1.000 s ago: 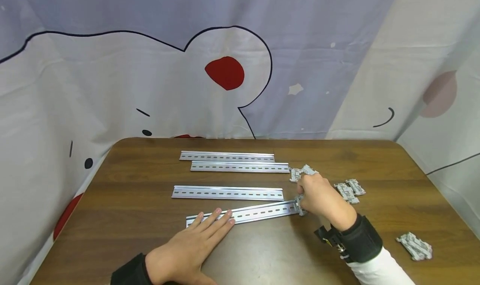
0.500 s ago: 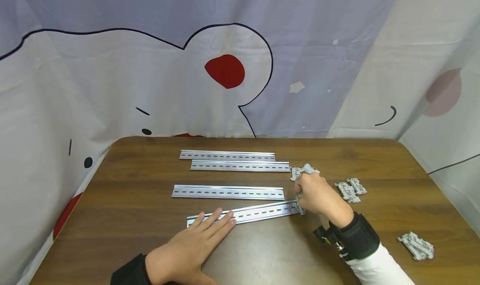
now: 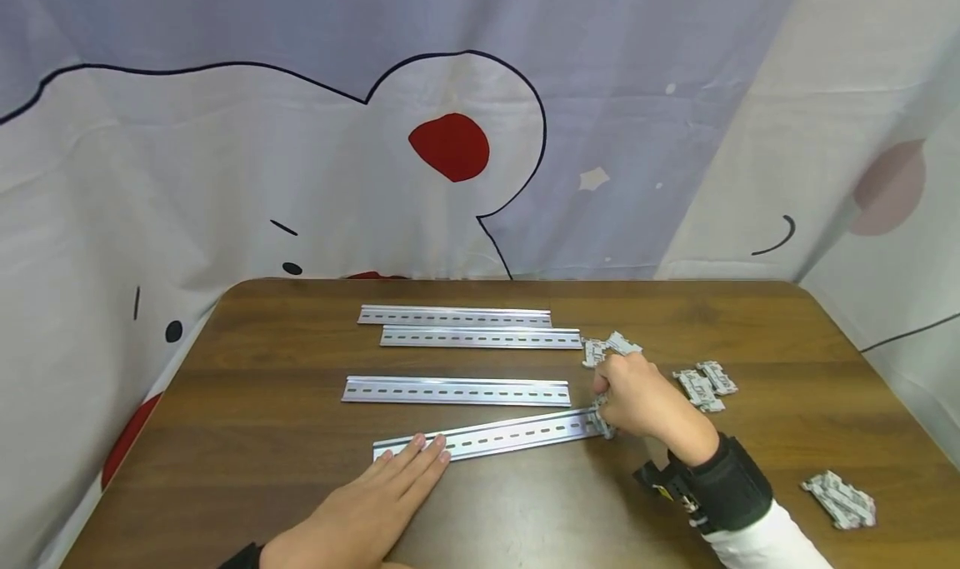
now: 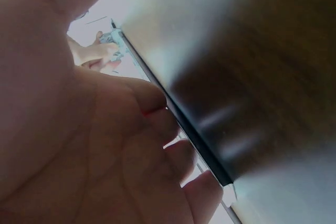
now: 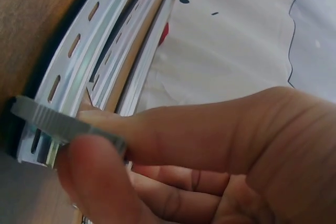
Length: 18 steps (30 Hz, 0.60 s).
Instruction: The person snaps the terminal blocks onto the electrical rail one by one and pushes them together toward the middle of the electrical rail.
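Nearest the viewer, the left hand [image 3: 356, 506] lies with its fingers straight and their tips resting on the left part of the near strip [image 3: 517, 436]; it grasps nothing. To the right, at the front of the table [image 3: 780, 327], lies a bunch of gray clips [image 3: 840, 500], side by side.

The near strip slants across the table, its right end farther away than its left. It is shiny metal, slotted along the middle, with raised edges. It is probably light and stiff, and apt to slide on the smooth tabletop; flat fingers on its face, or a grasp by both long edges, should steady it.

At its right end, the right hand [image 3: 652, 398] pinches one gray clip [image 5: 50, 120] between thumb and finger, a narrow grip. The clip lies crosswise over the slotted face; whether it is seated on both edges cannot be told. It looks like hard, ribbed plastic: likely light, rigid and easy to pinch by its flat sides, though its small ends might snap if twisted.

Just beyond lies the middle strip [image 3: 457, 391], apart from the near one. To the right, a small group of clips [image 3: 699, 390] rests directly on the table. Behind the right hand are more loose clips [image 3: 595, 352], just beside the end of one of two far strips [image 3: 480, 337]. No box or tray shows in any view. A printed cloth [image 3: 322, 152] hangs behind.
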Available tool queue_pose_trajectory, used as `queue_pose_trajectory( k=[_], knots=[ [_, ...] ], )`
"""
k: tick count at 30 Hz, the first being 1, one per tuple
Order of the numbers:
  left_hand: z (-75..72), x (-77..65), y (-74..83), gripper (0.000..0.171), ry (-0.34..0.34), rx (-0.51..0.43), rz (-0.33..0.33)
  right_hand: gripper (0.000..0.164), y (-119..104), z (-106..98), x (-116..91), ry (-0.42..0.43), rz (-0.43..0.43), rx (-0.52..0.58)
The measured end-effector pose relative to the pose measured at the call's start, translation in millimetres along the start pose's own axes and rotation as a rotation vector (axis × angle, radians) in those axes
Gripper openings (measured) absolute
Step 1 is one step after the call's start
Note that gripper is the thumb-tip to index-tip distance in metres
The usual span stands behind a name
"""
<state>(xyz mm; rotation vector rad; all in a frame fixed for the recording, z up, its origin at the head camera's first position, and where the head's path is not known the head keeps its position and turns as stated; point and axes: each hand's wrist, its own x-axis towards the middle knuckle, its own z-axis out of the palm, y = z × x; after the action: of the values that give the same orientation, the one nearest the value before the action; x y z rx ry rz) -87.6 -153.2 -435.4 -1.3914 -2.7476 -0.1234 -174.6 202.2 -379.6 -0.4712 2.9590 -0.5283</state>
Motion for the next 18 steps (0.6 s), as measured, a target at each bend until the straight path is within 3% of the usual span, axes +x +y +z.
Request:
queue_pose_trajectory(
  k=[7,18],
  knots=[
    [-0.7,-1.9,0.3,0.104,-0.007,-0.004,-0.012,0.015,-5,7,1,-0.021,-0.055,0.141],
    [-6.8,-1.4,1.3,0.103,-0.064,-0.065,-0.033,0.015,-20,19,3,-0.017,-0.098,0.191]
  ],
)
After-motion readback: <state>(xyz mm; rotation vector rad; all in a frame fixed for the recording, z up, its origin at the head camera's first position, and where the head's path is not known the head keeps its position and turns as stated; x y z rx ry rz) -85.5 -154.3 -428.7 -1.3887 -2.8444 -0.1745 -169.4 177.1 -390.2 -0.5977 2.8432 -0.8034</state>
